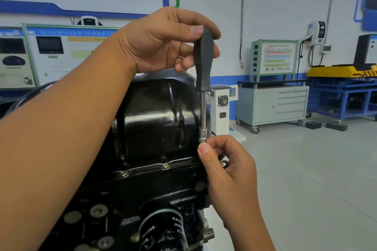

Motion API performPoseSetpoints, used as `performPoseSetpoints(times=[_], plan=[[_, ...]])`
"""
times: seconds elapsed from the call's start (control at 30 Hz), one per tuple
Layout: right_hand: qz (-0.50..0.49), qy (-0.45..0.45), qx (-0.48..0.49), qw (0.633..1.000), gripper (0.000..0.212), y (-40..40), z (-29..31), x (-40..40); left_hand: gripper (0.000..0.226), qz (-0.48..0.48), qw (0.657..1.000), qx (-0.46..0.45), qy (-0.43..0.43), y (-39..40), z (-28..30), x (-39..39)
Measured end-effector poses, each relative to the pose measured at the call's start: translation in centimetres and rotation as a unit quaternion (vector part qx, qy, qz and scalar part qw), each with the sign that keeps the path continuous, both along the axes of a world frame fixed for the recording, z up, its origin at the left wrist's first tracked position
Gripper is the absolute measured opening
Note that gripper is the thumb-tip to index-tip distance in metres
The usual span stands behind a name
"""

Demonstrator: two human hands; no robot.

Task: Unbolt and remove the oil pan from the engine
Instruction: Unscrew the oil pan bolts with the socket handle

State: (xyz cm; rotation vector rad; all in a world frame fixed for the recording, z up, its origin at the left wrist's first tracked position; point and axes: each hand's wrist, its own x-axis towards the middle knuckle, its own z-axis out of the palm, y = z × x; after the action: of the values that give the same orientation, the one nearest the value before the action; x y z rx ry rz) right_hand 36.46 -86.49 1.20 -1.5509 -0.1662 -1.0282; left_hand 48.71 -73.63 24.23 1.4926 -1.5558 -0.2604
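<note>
Two hands share the nut driver (203,79): my left hand (163,43) curls round its handle to spin, my right hand (222,161) pinches the socket (202,136), steadying it beside the oil pan (155,112).

The oil pan (155,112) is glossy black stamped steel, its deep ribbed sump facing up on the inverted engine (114,206), flange still seated along the block. Two bolts (165,166) show on the near flange edge. At the pan's 3 o'clock corner a black-handled socket driver (204,61) stands upright, its chrome socket (203,135) down at the flange.
</note>
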Motion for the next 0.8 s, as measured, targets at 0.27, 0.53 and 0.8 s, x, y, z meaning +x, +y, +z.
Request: performPoseSetpoints(times=[0.27, 0.53, 0.8], plan=[[0.004, 0.019, 0.030, 0.999, 0.021, 0.18, 0.11, -0.28, 0.054, 0.034, 0.999, -0.001, -0.008, -0.40, -0.28, 0.11], [0.024, 0.010, 0.002, 1.000, 0.012, -0.08, 0.12, -0.23, 0.021, -0.020, 1.000, 0.006, 0.021, 0.13, 0.23, 0.02], [0.009, 0.020, 0.002, 1.000, 0.012, 0.01, 0.15, -0.20, 0.052, 0.016, 1.000, 0.002, 0.008, -0.33, -0.18, 0.02]])
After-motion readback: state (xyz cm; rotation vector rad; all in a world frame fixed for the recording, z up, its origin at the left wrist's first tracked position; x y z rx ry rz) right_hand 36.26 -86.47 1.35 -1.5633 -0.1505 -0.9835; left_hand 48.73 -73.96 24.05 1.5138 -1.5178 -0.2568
